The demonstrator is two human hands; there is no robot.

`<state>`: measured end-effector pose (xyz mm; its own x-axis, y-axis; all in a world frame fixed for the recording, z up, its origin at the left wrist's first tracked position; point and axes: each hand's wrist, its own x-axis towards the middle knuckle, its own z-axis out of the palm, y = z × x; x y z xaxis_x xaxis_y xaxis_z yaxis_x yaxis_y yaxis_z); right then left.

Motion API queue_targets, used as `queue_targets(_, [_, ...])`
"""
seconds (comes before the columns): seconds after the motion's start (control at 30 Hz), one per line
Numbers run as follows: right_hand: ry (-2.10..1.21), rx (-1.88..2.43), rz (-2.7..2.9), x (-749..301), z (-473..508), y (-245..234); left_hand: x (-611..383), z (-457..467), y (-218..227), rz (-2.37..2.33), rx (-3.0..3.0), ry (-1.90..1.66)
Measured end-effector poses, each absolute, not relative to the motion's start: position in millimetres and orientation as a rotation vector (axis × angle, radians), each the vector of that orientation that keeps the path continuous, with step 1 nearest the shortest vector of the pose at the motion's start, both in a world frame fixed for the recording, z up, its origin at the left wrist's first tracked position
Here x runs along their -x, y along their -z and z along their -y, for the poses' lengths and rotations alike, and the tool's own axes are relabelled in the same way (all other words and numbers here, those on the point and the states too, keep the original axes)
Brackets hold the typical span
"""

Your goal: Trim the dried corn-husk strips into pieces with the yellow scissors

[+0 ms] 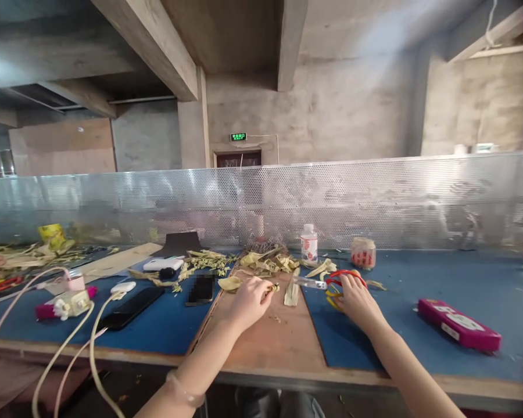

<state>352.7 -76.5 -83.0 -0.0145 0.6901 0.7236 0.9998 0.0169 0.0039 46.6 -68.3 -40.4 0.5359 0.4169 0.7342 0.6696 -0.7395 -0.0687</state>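
Observation:
Between the thumb and fingers of my left hand (253, 301) is a small yellowish piece of dried plant (275, 287). My right hand (358, 299) is closed on a pair of scissors with red and yellow handles (344, 273). The scissors' blades point left, towards my left hand. A flat, pale strip of dried leaf (292, 292) lies on the brown board (279, 342) between the two hands. Behind them is a heap of dried husks and leaves (264, 262), with a loose yellowish leaf (230, 283) left of my left hand.
A white bottle (309, 244) and a jar with red markings (363, 253) stand behind the scissors. To the right lies a magenta box (458, 325). Phones (133, 307), cables (93, 360) and a power strip (65, 305) occupy the left side. A perforated metal screen (192, 200) closes off the back.

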Motion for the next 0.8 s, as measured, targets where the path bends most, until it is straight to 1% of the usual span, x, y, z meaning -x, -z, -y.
queue_targets(0.17, [0.726,1.841,1.698,-358,75,105,-57,71,51,0.755,2.545,0.783])
queue_targets(0.27, [0.713,1.960,1.611,-367,81,112,-59,69,56,0.714,2.580,0.720])
queue_targets(0.53, [0.732,1.996,1.619,-374,85,106,-50,72,54,0.693,2.597,0.803])
queue_targets(0.8, [0.622,1.965,1.650,-372,89,107,-47,72,57,0.690,2.620,0.849])
